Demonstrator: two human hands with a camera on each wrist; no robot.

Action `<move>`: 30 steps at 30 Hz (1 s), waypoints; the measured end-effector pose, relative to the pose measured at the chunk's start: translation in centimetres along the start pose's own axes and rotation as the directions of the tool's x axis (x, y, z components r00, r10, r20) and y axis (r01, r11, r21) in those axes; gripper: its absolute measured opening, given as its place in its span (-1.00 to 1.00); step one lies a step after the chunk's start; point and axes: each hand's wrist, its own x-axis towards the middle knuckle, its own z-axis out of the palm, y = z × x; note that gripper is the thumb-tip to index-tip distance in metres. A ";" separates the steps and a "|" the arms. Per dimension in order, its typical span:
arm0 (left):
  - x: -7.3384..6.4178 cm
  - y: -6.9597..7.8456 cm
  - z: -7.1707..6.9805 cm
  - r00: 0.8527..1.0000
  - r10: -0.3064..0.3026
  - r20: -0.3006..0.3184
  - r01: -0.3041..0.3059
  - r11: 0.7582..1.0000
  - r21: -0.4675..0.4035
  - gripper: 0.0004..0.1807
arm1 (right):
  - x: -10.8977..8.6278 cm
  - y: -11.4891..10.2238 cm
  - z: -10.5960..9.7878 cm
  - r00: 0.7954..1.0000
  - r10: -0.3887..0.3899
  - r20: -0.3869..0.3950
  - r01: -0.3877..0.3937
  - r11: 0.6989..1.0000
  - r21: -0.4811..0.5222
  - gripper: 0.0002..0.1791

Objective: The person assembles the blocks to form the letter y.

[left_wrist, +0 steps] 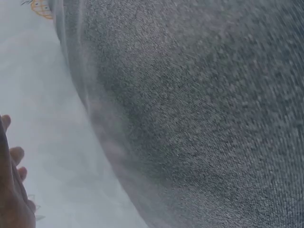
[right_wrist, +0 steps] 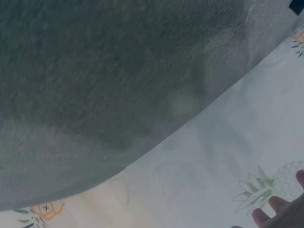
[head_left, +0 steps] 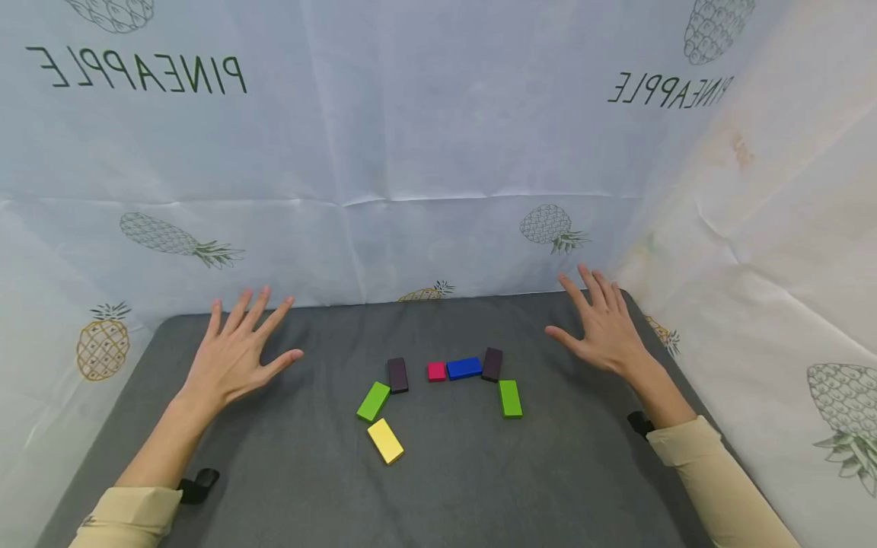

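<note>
On the grey cloth-covered table [head_left: 438,487] several small blocks lie in a rough arch. A yellow block [head_left: 386,441] is lowest on the left, then a green block [head_left: 373,402] and a dark block [head_left: 397,375]. A small red block [head_left: 436,371] and a blue block [head_left: 464,368] are at the top. On the right are another dark block [head_left: 492,364] and another green block [head_left: 510,399]. My left hand [head_left: 236,358], fingers spread, is left of the blocks, holding nothing. My right hand [head_left: 603,327] is spread likewise to their right. The wrist views show only parts of the hands.
A white curtain [head_left: 438,137] printed with pineapples hangs behind the table's far edge and along its right side [head_left: 774,289]. A black strap [head_left: 199,485] is at the left wrist, and another black strap [head_left: 640,423] at the right.
</note>
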 end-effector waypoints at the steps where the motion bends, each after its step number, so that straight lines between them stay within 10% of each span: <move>1: 0.0 0.1 0.0 1.000 0.001 0.002 -0.001 1.000 -0.001 0.07 | 0.0 -0.1 0.1 1.000 -0.002 0.002 0.002 1.000 0.008 0.06; 13: 0.6 1.7 -0.1 1.000 0.007 0.003 -0.007 0.999 -0.046 -0.06 | -0.2 -2.1 0.3 0.998 -0.013 0.067 0.001 0.985 0.173 -0.06; 30: 1.5 5.1 0.0 0.990 -0.013 0.140 0.039 0.981 -0.189 -0.27 | -0.7 -6.2 0.9 0.969 -0.086 0.231 -0.038 0.874 0.484 -0.29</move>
